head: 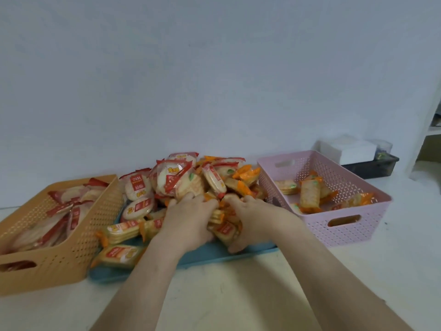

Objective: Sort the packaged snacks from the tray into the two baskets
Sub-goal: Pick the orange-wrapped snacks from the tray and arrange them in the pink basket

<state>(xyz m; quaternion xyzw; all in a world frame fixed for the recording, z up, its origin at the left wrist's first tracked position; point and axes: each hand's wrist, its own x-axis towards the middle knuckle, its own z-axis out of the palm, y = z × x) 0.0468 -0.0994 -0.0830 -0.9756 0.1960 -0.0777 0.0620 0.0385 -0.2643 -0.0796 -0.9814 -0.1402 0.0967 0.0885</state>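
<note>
- Blue plastic is what the tray [198, 258] is made of, and it lies flat on the pale table [226, 302] in the middle.
- On the tray sits a big heap of snack packs [191, 182], some round with red ends and some long with orange ends.
- One long pack [119, 255] lies at the near left corner of the tray, just beside the orange basket.
- An orange basket [62, 254] stands to the left of the tray, touching its edge, and it has round red packs [59, 211] inside.
- A pink basket [343, 225] stands to the right of the tray, and a few long orange packs [310, 194] lie on its floor.
- Both bare arms reach in from the near side, and both hands are pushed into the front of the heap.
- The left hand [188, 218] lies palm down on the packs with its fingers curled over them; I cannot tell which pack it grips, if any.
- The right hand [253, 218] is just beside it, fingers bent around some packs with orange ends, and its thumb rests low near the tray's front rim.
- The two hands are close together, almost touching at the fingertips.
- Behind the pink basket, by the wall, sits a dark bin [372, 167] with a white box [350, 149] on top.
</note>
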